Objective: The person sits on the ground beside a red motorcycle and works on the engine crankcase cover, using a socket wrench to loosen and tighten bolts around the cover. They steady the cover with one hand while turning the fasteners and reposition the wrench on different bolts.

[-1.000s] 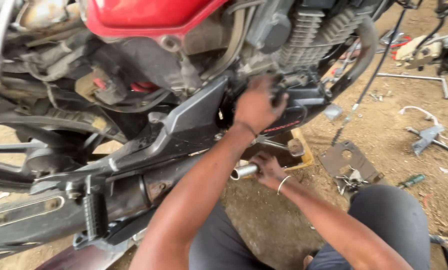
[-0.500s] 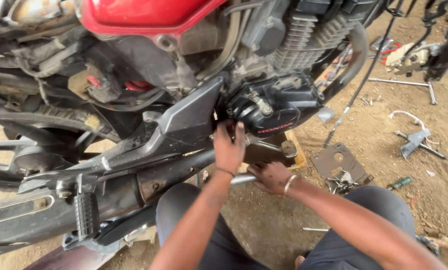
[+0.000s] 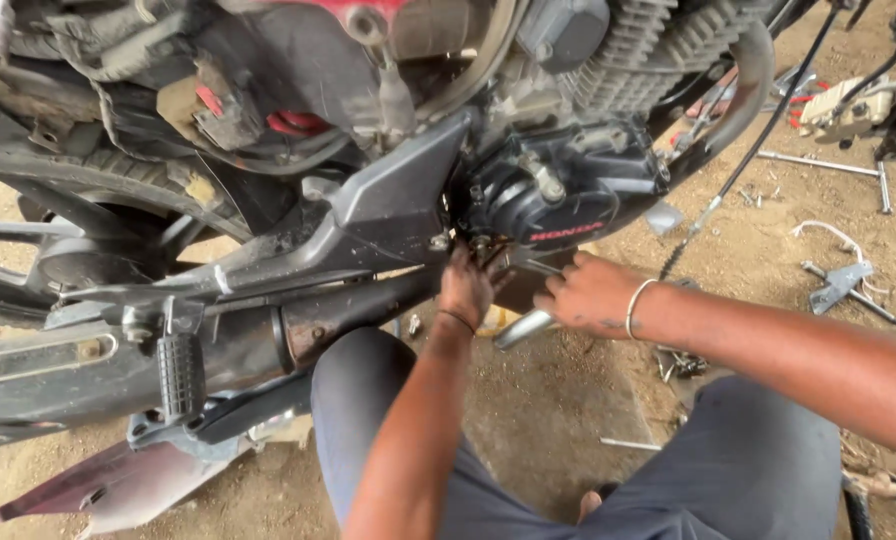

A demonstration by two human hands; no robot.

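One marking only: small strip of red lettering (image 3: 566, 232) on lower face of black rounded metal engine cover (image 3: 568, 190), set low and centre-right, tilted slightly upward to the right. No packages, signs or screens in view. Wording not recorded.

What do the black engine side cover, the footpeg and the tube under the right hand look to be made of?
Black engine side cover: likely cast metal, matt black paint, dusty, with moulded ribs. Ribbed black footpeg: looks like rubber, given its dull grooved surface. Shiny silver tube below the right hand: bare or plated metal, judging by bright reflections. The left hand reaches under the cover.
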